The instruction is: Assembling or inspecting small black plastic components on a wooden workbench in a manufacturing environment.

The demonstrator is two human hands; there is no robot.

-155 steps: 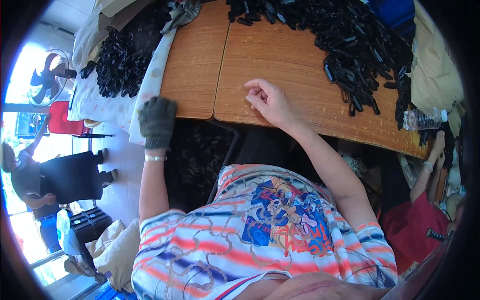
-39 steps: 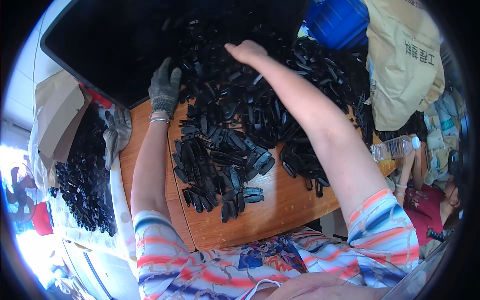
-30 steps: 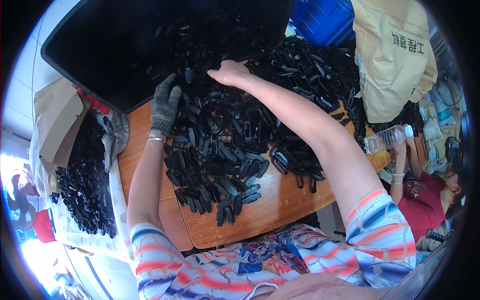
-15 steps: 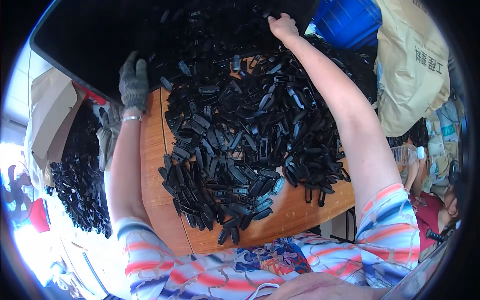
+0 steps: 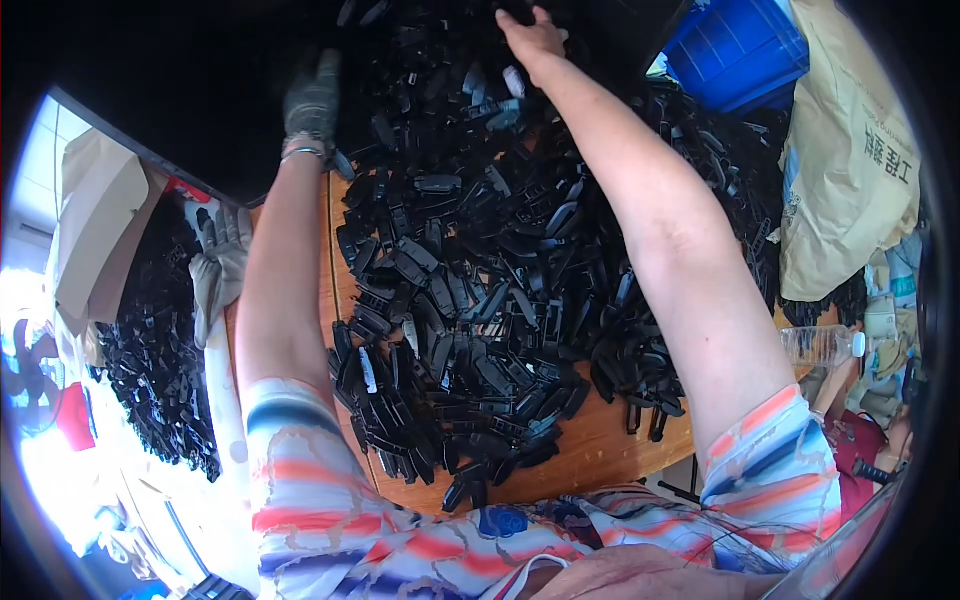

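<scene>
Both arms outstretched, left hand [image 5: 312,98] gloved

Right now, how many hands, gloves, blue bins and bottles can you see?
Hands: 2, left hand and right hand
Gloves: 2, one worn on the left hand, one spare glove
Blue bins: 1
Clear bottles: 1
Total: 6
</scene>
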